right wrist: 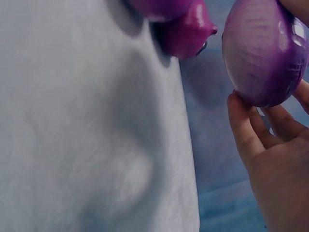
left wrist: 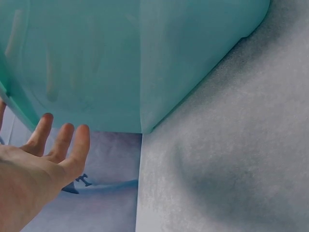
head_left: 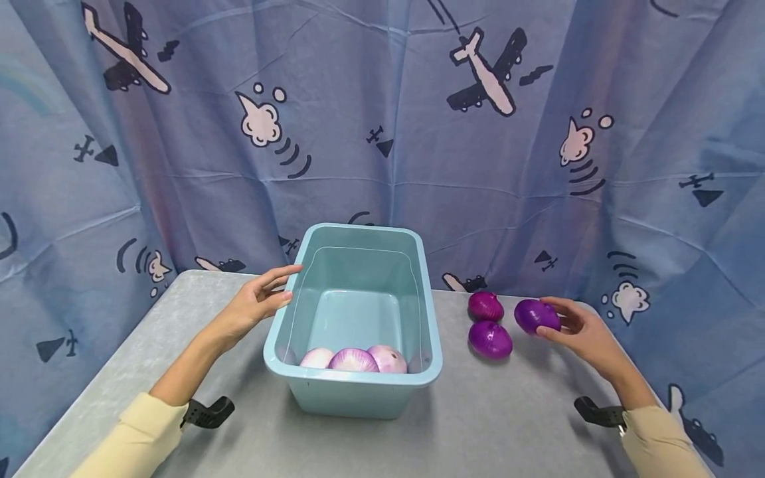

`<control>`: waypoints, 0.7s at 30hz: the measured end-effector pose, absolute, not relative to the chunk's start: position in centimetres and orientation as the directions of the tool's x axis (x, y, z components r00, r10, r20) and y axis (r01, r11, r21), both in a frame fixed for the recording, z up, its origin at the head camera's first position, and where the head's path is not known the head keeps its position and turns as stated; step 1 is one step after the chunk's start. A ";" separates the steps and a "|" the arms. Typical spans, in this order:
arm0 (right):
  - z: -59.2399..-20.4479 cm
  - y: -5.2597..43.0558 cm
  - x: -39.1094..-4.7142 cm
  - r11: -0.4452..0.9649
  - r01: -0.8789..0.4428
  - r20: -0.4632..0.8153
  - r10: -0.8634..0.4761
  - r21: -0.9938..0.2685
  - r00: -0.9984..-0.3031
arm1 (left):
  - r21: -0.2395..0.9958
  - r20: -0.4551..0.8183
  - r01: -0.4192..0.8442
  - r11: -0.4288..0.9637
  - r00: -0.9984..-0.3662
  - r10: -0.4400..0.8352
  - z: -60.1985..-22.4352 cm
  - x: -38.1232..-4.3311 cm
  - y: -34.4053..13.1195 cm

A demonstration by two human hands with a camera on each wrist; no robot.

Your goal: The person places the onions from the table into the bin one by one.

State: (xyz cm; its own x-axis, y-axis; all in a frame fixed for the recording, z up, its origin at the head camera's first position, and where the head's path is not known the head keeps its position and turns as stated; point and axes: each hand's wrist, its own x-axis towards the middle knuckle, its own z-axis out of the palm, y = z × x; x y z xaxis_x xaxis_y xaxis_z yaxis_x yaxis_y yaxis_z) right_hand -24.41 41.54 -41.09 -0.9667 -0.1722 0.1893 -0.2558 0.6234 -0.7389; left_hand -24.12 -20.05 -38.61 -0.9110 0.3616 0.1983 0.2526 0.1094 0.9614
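Right hand [head_left: 581,333] pinched a purple onion [head_left: 537,317], thumb vs. fingers, right of the light-blue plastic tub [head_left: 352,397]; left hand [head_left: 254,307], fingers spread, was at tub's left rim. Prob. best: firm grip, tub steadied w/ light touch.

I see a creased blue-purple fabric curtain [head_left: 358,99], printed with dark-winged airplanes [head_left: 491,79] and white puffs [head_left: 261,125], beyond my pale grey tabletop's [head_left: 496,418] far edge.
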 end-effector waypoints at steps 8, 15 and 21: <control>-40.0 40.2 -24.3 0.568 -0.279 0.219 -0.173 -0.774 -0.960 | 0.960 0.198 0.254 0.115 -0.911 0.362 -38.7 -24.2 -20.1; -39.2 38.3 -24.3 0.470 -0.341 0.257 -0.235 -0.814 -0.937 | 0.962 0.191 0.248 0.117 -0.913 0.360 -38.8 -24.1 -20.2; -38.1 36.5 -24.6 0.400 -0.350 0.244 -0.291 -0.847 -0.925 | 0.963 0.192 0.246 0.110 -0.913 0.361 -38.8 -24.2 -20.1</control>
State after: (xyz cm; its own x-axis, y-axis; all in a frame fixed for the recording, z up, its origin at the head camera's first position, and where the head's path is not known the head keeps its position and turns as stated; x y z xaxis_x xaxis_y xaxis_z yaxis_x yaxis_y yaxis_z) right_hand -24.61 36.49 -38.08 -0.9250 -0.2908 0.2444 -0.3495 0.3997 -0.8474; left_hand -24.18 -20.07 -38.79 -0.9127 0.3608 0.1919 0.2460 0.1103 0.9630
